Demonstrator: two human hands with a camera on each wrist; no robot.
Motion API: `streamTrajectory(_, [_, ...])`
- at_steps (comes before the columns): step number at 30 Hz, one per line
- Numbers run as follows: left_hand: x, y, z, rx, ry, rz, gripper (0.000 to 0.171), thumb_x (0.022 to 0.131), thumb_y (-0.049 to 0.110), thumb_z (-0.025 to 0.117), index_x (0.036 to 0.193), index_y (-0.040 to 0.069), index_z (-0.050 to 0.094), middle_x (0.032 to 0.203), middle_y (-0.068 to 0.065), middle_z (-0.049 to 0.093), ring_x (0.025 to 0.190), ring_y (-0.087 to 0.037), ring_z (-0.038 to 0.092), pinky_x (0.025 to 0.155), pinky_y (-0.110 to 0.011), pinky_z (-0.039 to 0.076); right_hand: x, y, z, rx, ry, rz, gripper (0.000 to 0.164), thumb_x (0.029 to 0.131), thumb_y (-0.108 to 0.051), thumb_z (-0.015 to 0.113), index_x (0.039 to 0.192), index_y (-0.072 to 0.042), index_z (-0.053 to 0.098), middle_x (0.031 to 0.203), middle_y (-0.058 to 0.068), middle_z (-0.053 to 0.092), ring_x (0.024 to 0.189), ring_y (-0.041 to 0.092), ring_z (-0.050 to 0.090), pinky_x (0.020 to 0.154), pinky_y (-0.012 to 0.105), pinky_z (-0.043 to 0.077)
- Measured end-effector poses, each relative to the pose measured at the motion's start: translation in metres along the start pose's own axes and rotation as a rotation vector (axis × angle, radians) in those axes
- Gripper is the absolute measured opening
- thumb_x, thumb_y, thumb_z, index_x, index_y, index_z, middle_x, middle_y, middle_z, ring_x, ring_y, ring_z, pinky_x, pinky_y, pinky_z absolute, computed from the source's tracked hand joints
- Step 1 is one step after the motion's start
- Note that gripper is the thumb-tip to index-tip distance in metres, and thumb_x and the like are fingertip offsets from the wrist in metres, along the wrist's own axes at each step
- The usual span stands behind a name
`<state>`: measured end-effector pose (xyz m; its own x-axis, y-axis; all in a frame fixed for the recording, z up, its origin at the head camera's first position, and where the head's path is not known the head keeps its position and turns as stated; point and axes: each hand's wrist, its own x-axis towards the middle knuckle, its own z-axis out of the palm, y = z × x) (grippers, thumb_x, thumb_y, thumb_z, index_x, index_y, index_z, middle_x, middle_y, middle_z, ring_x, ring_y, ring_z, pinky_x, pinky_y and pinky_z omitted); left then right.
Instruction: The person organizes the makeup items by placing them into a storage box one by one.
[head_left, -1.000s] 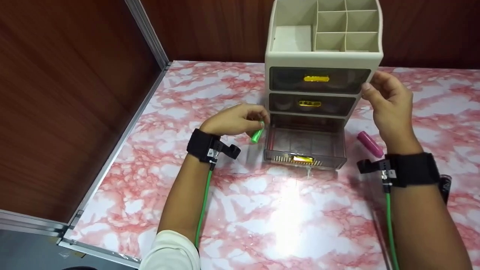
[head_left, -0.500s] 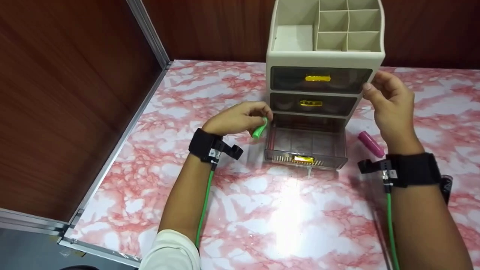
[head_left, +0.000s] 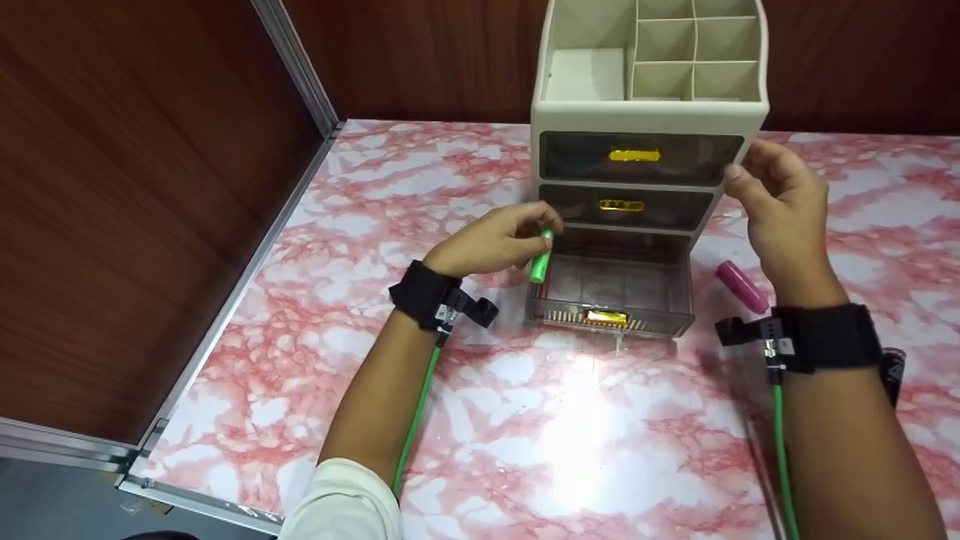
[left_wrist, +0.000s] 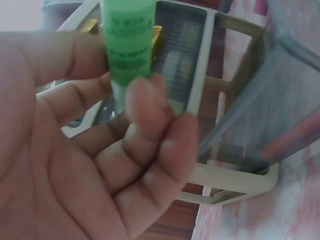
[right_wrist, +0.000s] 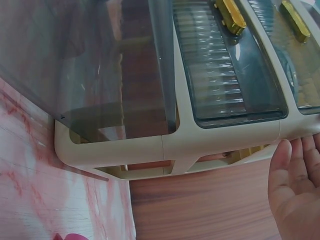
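My left hand (head_left: 499,240) pinches a small green tube (head_left: 541,259) between thumb and fingers, over the left side of a pulled-out clear drawer (head_left: 622,279). In the left wrist view the green tube (left_wrist: 129,45) shows dark printed lettering. The drawer is the lowest of a cream desktop organizer (head_left: 649,118); its two upper drawers are closed, with gold handles. My right hand (head_left: 784,210) rests against the organizer's right side, thumb at the front edge. The right wrist view shows this hand (right_wrist: 297,185) with fingers extended along the cream frame (right_wrist: 225,137).
A pink cylinder (head_left: 742,288) lies on the marbled table (head_left: 465,420) right of the drawer. A black object (head_left: 892,375) is partly hidden behind my right forearm. Open compartments (head_left: 694,52) top the organizer. Wood panels (head_left: 135,187) stand left and behind.
My left hand has moved right with the green tube, from beside the drawer to over its left edge. The right hand has stayed at the organizer's side.
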<state>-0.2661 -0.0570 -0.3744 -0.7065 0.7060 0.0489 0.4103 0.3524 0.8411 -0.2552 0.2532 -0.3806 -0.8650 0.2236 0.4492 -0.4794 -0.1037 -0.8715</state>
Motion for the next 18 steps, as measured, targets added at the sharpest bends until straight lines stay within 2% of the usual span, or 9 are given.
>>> streamTrajectory(5, [0.015, -0.018, 0.010, 0.133, 0.082, 0.050, 0.039, 0.088, 0.015, 0.055, 0.126, 0.015, 0.046, 0.094, 0.001, 0.057, 0.080, -0.010, 0.053, 0.067, -0.024, 0.045, 0.001, 0.001, 0.000, 0.014, -0.006, -0.002, 0.028, 0.077, 0.001, 0.066, 0.104, 0.006, 0.059, 0.095, 0.018, 0.060, 0.084, 0.022, 0.057, 0.073, 0.024, 0.045])
streamTrajectory(10, [0.023, -0.027, 0.021, 0.274, 0.147, 0.060, 0.041, 0.086, 0.019, 0.059, 0.125, 0.020, 0.047, 0.079, 0.003, 0.058, 0.065, -0.009, 0.053, 0.057, -0.023, 0.044, 0.000, 0.001, 0.000, 0.011, -0.012, -0.011, 0.028, 0.077, 0.001, 0.066, 0.104, 0.007, 0.059, 0.096, 0.018, 0.060, 0.084, 0.022, 0.057, 0.072, 0.024, 0.045])
streamTrajectory(14, [0.027, -0.030, 0.033, 0.388, 0.132, 0.040, 0.042, 0.086, 0.023, 0.058, 0.127, 0.024, 0.046, 0.071, 0.004, 0.057, 0.051, -0.008, 0.052, 0.048, -0.022, 0.044, 0.000, 0.001, -0.001, 0.005, -0.008, -0.011, 0.028, 0.077, 0.001, 0.066, 0.104, 0.006, 0.060, 0.095, 0.018, 0.060, 0.083, 0.021, 0.057, 0.072, 0.024, 0.045])
streamTrajectory(18, [0.030, -0.032, 0.044, 0.495, 0.112, 0.042, 0.042, 0.086, 0.025, 0.057, 0.127, 0.027, 0.047, 0.071, 0.007, 0.057, 0.049, -0.005, 0.053, 0.050, -0.020, 0.044, 0.000, 0.001, 0.000, 0.014, -0.008, -0.005, 0.028, 0.077, 0.001, 0.066, 0.104, 0.007, 0.060, 0.094, 0.018, 0.060, 0.083, 0.021, 0.057, 0.072, 0.024, 0.046])
